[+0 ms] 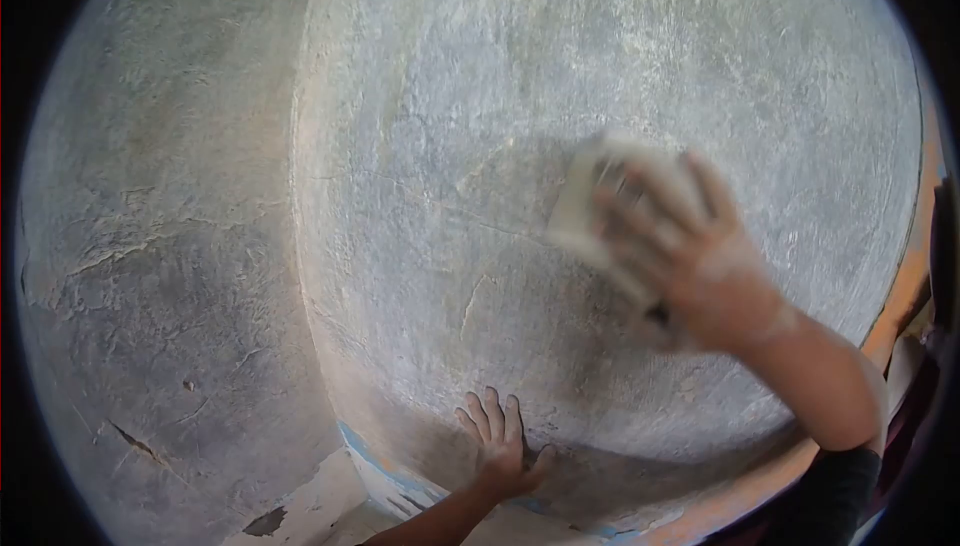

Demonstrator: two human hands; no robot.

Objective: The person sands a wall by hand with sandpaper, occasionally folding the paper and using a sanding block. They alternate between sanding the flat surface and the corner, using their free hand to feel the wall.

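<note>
My right hand is blurred by motion, with pale dust over its back. It presses a pale, flat, squarish piece that looks like sandpaper against the rough grey wall. Its fingers are spread across the back of the piece, and the face against the plaster is hidden. Lower down, my left hand lies on the wall with fingers stretched and thumb out to the side, holding nothing.
An inside corner runs down the left, where a second wall shows cracks and a gouge. Blue and white peeling paint marks the lower band. At right stands an orange-painted edge, with dark cloth beside it.
</note>
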